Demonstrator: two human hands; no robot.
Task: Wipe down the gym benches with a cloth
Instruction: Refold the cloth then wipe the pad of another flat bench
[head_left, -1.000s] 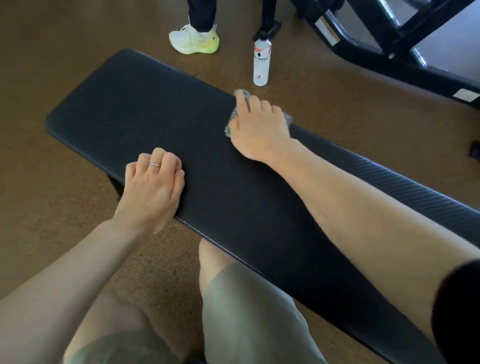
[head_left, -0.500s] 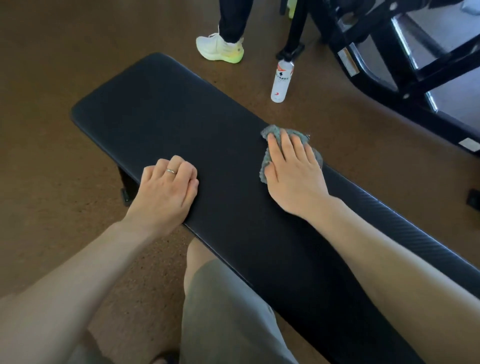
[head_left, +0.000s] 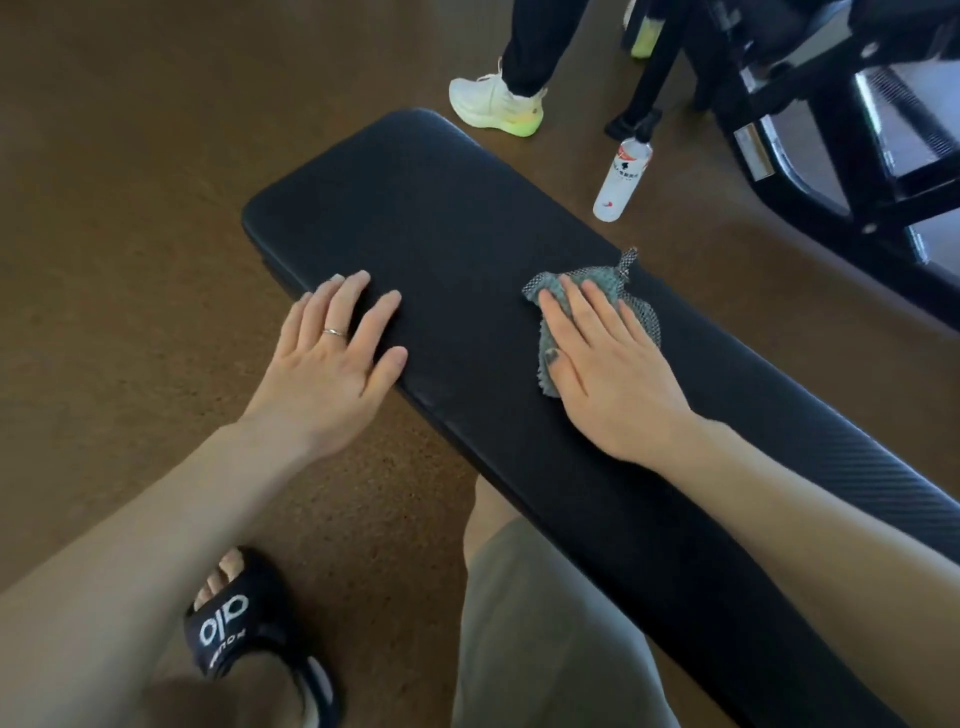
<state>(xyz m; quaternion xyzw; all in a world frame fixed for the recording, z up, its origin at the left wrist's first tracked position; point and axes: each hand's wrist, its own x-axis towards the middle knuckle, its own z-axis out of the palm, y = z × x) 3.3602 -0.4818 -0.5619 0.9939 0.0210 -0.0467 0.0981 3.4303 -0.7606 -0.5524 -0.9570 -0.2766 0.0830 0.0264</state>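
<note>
A long black padded gym bench runs from the upper left to the lower right of the head view. A grey-green cloth lies on its top near the far edge. My right hand lies flat on the cloth with straight fingers and presses it onto the pad. Most of the cloth is hidden under that hand; a corner sticks up beyond the fingertips. My left hand rests on the near edge of the bench, fingers spread and straight, a ring on one finger.
A white spray bottle stands on the brown floor just beyond the bench. Another person's leg and white-and-yellow shoe are behind the bench end. A black machine frame fills the upper right. My sandalled foot is at the lower left.
My right hand has slid the cloth along the bench towards me and the right. My left hand's curled fingers have straightened and spread on the near edge. The camera has tilted.
</note>
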